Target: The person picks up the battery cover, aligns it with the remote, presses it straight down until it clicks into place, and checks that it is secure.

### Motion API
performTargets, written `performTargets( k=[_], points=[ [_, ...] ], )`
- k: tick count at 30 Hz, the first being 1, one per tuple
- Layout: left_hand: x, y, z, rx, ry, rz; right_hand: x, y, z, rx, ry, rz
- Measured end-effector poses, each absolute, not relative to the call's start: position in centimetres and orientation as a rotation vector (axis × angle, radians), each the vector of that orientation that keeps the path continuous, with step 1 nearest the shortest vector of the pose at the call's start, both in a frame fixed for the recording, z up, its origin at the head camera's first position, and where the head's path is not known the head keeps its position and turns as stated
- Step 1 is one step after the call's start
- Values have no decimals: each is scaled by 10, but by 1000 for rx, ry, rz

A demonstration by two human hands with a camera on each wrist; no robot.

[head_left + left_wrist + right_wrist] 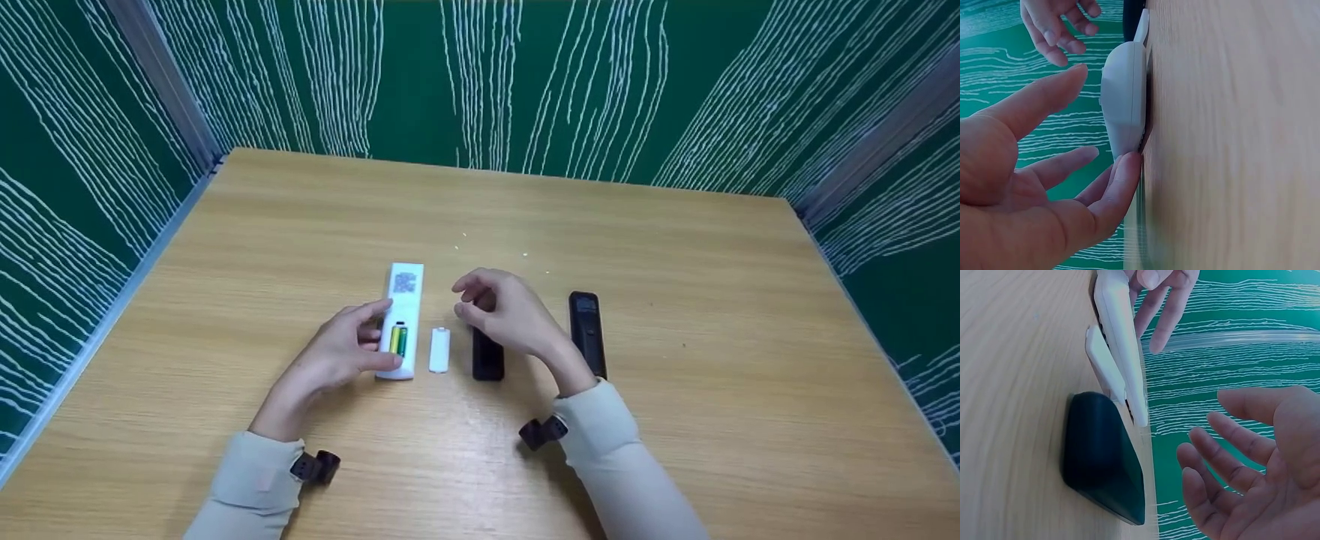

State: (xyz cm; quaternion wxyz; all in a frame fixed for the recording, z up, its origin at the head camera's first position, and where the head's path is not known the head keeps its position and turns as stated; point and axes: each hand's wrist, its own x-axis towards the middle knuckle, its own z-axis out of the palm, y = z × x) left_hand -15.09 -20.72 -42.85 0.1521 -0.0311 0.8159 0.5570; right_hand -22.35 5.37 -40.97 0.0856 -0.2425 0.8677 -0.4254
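**White remote: light, stiff, best held by its long edges**

The white remote (407, 300) lies on the counter (750, 450) at about 8 o'clock from the head view's middle, its uncovered battery bay facing up. Two batteries (399, 340) sit in the bay, nearer the 6 o'clock end. The left hand (337, 352) steadies it: loosely spread fingers (1123, 174) touch the 9 o'clock edge, and the thumb reaches over the 6 o'clock end. The right hand (510, 307) hovers at 3 o'clock from it with loosely curled fingers, pinching nothing, above a black device (488, 364).

The remote should be light and rigid, its smooth shell probably a little slippery, so the long edges offer the surest hold, clear of the bay. The battery cover (439, 350), lying apart at its 4 o'clock, looks thin and light; its small end tabs may snap, so pinch it by the sides. The batteries should be dense for their size and could roll if tipped out.
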Motion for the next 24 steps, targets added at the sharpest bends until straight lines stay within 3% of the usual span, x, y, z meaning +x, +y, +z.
performTargets(
  k=[24],
  points=[
    [-149, -207, -429, -80, 2399, 1476, -226, 48, -411, -692, 2580, -1298]
  ],
)
